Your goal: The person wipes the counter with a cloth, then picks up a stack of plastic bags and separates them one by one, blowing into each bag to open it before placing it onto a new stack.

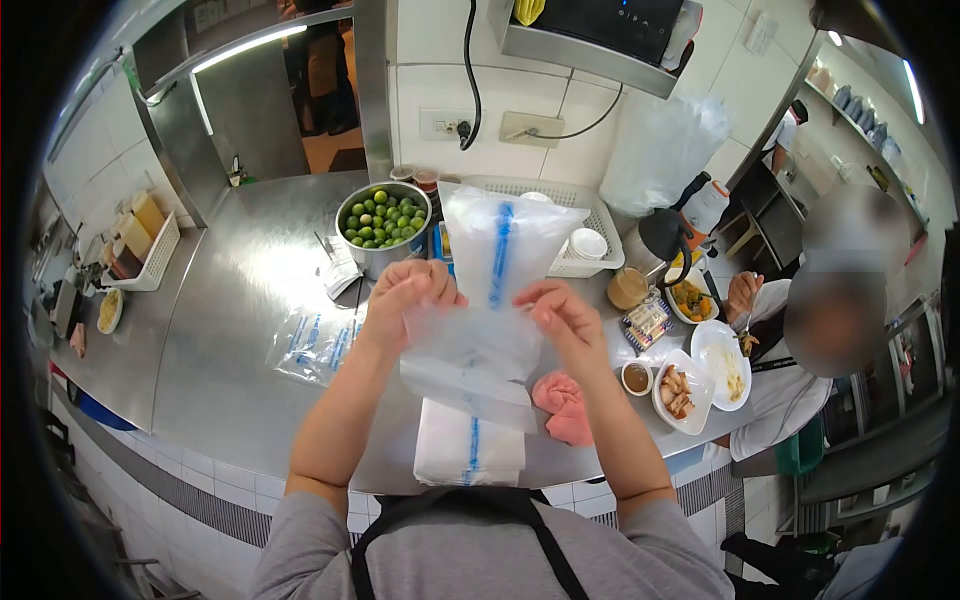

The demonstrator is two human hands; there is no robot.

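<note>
A translucent plastic bag (465, 345) hangs spread between my two hands over the steel counter. My left hand (405, 300) is closed on its left edge, fingers curled. The thumb and fingertips of my right hand (568, 320) pinch its right edge. Just beyond stands a clear bag with a blue printed stripe (500, 245), partly overlapped by the held one. Below, near my apron, lies a stack of white bags with blue print (470, 450). A pink cloth (567, 408) is bunched beside my right forearm. Flat plastic packaging with blue print (315, 345) rests left of my left forearm.
A metal pot of green limes (384, 220) stands at the back, beside a white basket (600, 215) with lidded cups. To the right are a jug (632, 285), a bowl of meat pieces (683, 390) and a white plate (722, 365). A person (790, 360) eats there.
</note>
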